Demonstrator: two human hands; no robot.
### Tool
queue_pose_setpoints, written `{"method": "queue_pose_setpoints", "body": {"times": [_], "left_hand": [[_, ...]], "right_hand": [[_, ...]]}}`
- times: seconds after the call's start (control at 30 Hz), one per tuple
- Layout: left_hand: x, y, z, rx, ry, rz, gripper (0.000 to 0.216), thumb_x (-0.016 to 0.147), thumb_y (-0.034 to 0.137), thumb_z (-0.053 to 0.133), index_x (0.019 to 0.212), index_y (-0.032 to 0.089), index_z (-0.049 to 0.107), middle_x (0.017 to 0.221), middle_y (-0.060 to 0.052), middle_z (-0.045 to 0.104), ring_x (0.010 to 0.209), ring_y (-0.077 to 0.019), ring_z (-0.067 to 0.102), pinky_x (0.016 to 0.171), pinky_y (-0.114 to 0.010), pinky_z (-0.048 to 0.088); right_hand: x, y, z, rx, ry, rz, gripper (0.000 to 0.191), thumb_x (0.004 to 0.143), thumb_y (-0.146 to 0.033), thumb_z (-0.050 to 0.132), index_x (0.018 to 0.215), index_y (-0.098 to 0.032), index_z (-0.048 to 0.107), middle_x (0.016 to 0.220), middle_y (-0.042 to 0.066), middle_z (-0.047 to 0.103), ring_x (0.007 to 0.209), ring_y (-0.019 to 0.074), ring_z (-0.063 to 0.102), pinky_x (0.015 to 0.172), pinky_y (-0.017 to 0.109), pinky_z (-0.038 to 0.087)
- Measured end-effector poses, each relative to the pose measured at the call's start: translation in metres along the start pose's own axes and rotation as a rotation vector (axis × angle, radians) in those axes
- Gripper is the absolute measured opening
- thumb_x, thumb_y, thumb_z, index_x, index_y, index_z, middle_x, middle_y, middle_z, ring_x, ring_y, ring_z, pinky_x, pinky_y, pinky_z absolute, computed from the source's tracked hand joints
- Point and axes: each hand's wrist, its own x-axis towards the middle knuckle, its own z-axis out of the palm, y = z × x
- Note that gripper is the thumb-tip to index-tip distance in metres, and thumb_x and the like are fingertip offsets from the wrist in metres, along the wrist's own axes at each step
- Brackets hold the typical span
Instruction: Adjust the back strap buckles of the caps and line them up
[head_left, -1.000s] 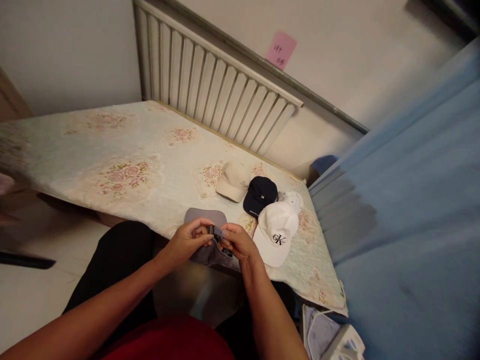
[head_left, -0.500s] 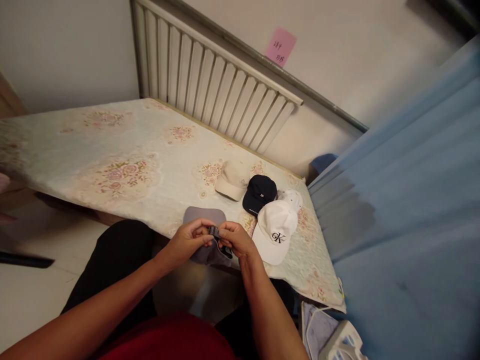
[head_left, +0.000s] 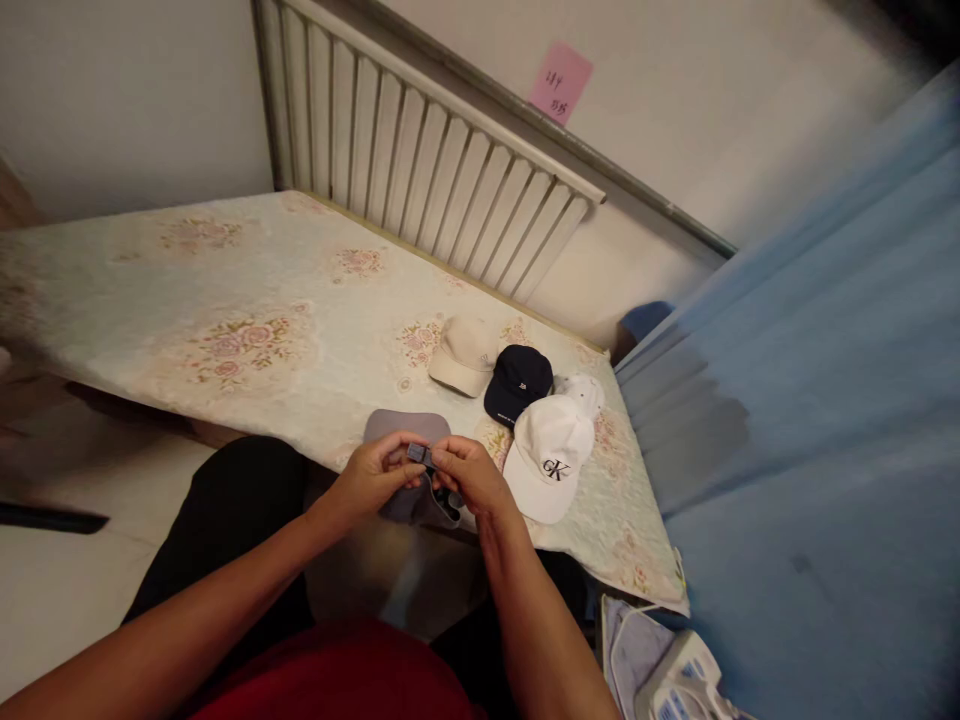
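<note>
A grey cap point(head_left: 405, 425) lies at the near edge of the floral-covered table point(head_left: 247, 310), its back hanging over the edge. My left hand point(head_left: 371, 475) and my right hand point(head_left: 469, 478) both pinch the cap's rear strap point(head_left: 420, 456) and its small buckle, fingers closed, held together just above the cap. To the right of my hands lie a white cap with a black logo point(head_left: 551, 455), a dark navy cap point(head_left: 517, 382), a beige cap point(head_left: 463, 355) and part of another white cap point(head_left: 585, 390).
A white ribbed radiator point(head_left: 427, 170) runs along the wall behind the table, with a pink note point(head_left: 559, 82) above it. A blue curtain point(head_left: 810, 420) fills the right side. A white-and-blue object point(head_left: 675, 675) sits on the floor at lower right. My dark-clad knees are under the table edge.
The hands stay on the cap's strap, with only small finger shifts. The whole view has drifted slightly up and left.
</note>
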Motion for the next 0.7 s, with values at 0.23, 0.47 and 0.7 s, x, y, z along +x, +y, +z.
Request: {"method": "queue_pose_setpoints", "body": {"times": [0.23, 0.47, 0.7], "left_hand": [[-0.002, 0.008, 0.002, -0.073, 0.048, 0.006, 0.027, 0.074, 0.035, 0.066, 0.086, 0.020, 0.047, 0.072, 0.003, 0.065, 0.067, -0.0145, 0.065, 0.066, -0.028, 0.050], [-0.002, 0.013, 0.001, 0.168, 0.072, 0.004, 0.025, 0.084, 0.043, 0.050, 0.082, 0.018, 0.056, 0.068, 0.001, 0.064, 0.068, -0.0157, 0.062, 0.069, -0.029, 0.048], [-0.001, 0.023, 0.006, 0.175, 0.036, -0.133, 0.026, 0.078, 0.044, 0.053, 0.073, 0.019, 0.051, 0.060, 0.005, 0.056, 0.060, -0.0134, 0.057, 0.061, -0.025, 0.044]], "right_hand": [[0.001, 0.003, -0.005, -0.096, 0.057, 0.026, 0.025, 0.075, -0.041, 0.064, 0.071, -0.018, 0.058, 0.046, -0.007, 0.051, 0.039, 0.0051, 0.036, 0.041, 0.019, 0.022], [-0.010, -0.006, 0.007, -0.287, 0.143, -0.135, 0.024, 0.072, -0.030, 0.068, 0.094, -0.021, 0.064, 0.059, -0.007, 0.052, 0.052, 0.0078, 0.045, 0.052, 0.020, 0.035], [-0.017, -0.011, 0.022, -0.701, 0.229, -0.379, 0.019, 0.075, -0.023, 0.065, 0.094, -0.023, 0.067, 0.082, -0.001, 0.065, 0.075, 0.0137, 0.057, 0.072, 0.026, 0.042]]}}
